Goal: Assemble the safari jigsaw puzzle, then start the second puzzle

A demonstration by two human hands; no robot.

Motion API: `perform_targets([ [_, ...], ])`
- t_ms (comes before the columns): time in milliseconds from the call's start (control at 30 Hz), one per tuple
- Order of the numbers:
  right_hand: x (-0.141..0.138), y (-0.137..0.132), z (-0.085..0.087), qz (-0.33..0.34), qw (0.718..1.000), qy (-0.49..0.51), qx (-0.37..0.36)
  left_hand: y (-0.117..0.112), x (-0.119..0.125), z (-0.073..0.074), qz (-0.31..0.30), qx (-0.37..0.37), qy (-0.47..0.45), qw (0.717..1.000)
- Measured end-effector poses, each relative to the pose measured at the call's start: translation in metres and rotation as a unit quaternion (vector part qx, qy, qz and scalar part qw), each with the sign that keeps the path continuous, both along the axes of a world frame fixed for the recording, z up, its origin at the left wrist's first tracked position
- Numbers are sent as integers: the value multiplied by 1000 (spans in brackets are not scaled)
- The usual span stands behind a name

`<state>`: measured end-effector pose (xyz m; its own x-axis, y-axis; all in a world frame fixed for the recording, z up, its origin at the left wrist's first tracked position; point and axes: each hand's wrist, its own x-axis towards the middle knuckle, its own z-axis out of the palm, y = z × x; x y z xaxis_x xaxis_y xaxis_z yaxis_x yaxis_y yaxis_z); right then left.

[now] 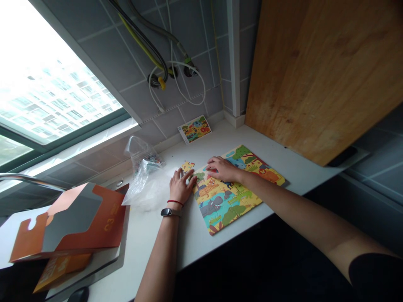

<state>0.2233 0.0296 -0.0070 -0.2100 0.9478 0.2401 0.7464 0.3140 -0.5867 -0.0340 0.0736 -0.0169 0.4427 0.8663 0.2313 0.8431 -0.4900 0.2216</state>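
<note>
A colourful animal jigsaw puzzle [234, 197] lies on the white counter [195, 239]. My left hand [180, 186] rests flat at the puzzle's left edge, fingers spread and pointing toward a loose yellow piece [188, 166] just beyond the fingertips. On that wrist sit a red string and a dark band. My right hand [222, 167] lies palm down on the puzzle's upper left area, fingers stretched over the pieces. Neither hand grips anything that shows.
A picture card [195, 128] leans on the tiled wall. Clear plastic bags [143, 176] lie left of my hands. An orange and grey box [72, 220] sits at the far left. A wooden board [317, 71] stands on the right. Hoses [163, 67] hang on the wall.
</note>
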Motion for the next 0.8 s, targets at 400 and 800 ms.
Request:
perform_targets([
  [400,-2,-1,1,-3,999,37,8,-1,-4,6,-23,41,-134,990],
  [800,4,0,16,-44,861,486,-142,-47,31,32,-221,27,-132,966],
])
